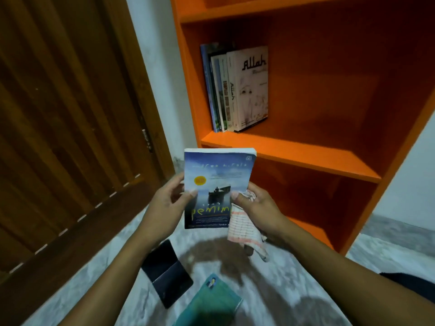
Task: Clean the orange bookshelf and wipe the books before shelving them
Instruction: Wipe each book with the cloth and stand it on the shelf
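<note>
I hold a blue paperback book (217, 182) upright in front of the orange bookshelf (294, 151). My left hand (164, 205) grips its left edge, thumb on the cover. My right hand (256, 208) grips its right edge and also holds a white cloth with orange lines (244, 229) that hangs down over the book's lower right corner. Several books (235, 90) stand upright at the left end of the middle shelf, the outermost one white.
A dark book (166, 276) and a teal book (214, 300) lie on the pale marbled floor below my hands. A brown wooden door (66, 128) stands at the left. The bottom shelf (310, 229) and the right part of the middle shelf hold nothing.
</note>
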The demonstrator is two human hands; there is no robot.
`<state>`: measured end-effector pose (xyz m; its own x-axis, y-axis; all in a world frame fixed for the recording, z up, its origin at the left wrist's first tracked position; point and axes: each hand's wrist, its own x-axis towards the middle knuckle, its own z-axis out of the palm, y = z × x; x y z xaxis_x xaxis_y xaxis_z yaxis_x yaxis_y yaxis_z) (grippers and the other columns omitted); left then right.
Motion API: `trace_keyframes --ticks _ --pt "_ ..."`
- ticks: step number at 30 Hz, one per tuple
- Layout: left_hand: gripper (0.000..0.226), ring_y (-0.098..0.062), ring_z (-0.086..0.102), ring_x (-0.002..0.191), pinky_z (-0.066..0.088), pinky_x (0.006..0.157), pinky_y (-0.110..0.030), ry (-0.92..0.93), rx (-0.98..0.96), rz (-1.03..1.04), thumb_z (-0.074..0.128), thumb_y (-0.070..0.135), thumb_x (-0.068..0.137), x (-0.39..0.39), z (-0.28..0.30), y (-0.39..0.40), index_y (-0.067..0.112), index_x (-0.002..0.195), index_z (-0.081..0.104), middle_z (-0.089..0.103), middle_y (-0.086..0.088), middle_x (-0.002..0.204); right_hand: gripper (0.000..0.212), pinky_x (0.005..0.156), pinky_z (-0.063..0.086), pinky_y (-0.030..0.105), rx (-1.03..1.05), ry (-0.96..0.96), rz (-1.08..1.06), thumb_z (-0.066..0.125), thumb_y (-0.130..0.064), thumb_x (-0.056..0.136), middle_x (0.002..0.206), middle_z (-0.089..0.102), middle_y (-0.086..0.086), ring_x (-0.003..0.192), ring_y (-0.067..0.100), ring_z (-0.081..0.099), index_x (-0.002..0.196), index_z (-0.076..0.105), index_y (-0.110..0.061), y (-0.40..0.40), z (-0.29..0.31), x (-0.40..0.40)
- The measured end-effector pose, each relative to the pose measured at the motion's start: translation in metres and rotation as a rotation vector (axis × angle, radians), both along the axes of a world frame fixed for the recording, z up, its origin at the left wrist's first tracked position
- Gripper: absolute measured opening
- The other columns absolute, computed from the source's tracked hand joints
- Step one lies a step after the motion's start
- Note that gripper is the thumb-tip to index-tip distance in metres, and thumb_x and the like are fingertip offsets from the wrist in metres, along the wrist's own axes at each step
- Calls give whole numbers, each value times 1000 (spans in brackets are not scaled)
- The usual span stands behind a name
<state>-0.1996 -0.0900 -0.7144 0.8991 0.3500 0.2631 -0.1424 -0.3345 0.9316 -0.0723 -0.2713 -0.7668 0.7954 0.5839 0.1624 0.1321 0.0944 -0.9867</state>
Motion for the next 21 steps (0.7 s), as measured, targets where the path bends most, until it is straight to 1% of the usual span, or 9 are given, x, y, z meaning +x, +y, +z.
trace_keyframes --ticks 3,7,9,11,12,13,15,17,21 --pt "28 -13 70 104 59 88 -43 29 141 97 65 13 96 15 8 12 33 115 70 75 8 109 27 94 54 27 37 -58 -13 61 -15 97 119 72 -6 112 11 67 124 65 -15 -3 49 18" --pt "27 -21 70 87 61 71 -32 -31 70 116 65 8 95 55 37 10 34 95 74 70 -7 95 18 79 55 34 43 -103 -131 64 -17 96 109 73 7 99 22 70 112 65 -10 -3 97 50" --pt "22 -20 64 74 60 67 -36 -45 28 159 67 5 93 84 47 6 26 90 74 62 -11 86 16 70 50 32 59 -119 -278 67 -22 93 105 69 9 90 23 66 107 62 -17 -3 116 70" --pt "10 -23 59 70 61 67 -48 -51 18 213 74 13 87 117 55 3 22 86 71 56 -2 76 18 70 50 34 75 -130 -364 70 -29 90 105 67 6 90 26 65 105 59 -27 -6 132 86" --pt "8 -24 59 69 61 67 -49 -63 33 241 76 19 84 134 57 0 22 84 69 56 4 71 18 73 53 39 77 -143 -389 70 -31 89 105 67 5 92 28 66 103 59 -30 -8 137 94" --pt "11 -23 58 66 60 66 -40 -78 62 272 77 22 82 152 59 -3 23 81 66 56 6 68 18 77 55 45 75 -156 -405 71 -33 87 104 67 4 93 29 67 101 59 -33 -10 141 99" --pt "17 -16 51 62 45 59 -15 -109 126 333 76 12 84 185 63 -13 18 78 62 57 2 68 18 83 56 51 59 -183 -422 70 -38 83 103 68 2 94 28 68 97 60 -36 -16 147 109" --pt "19 -15 44 60 36 52 -12 -131 155 354 72 4 87 215 67 -25 9 77 57 54 -5 68 16 83 55 50 55 -198 -437 71 -37 85 102 68 2 94 28 68 97 60 -34 -23 150 117" --pt "29 -10 38 56 34 44 -10 -106 155 375 66 0 91 266 68 -39 13 75 45 47 -2 65 14 70 54 43 55 -182 -442 68 -32 92 99 66 7 90 35 67 102 58 -29 -34 148 133"
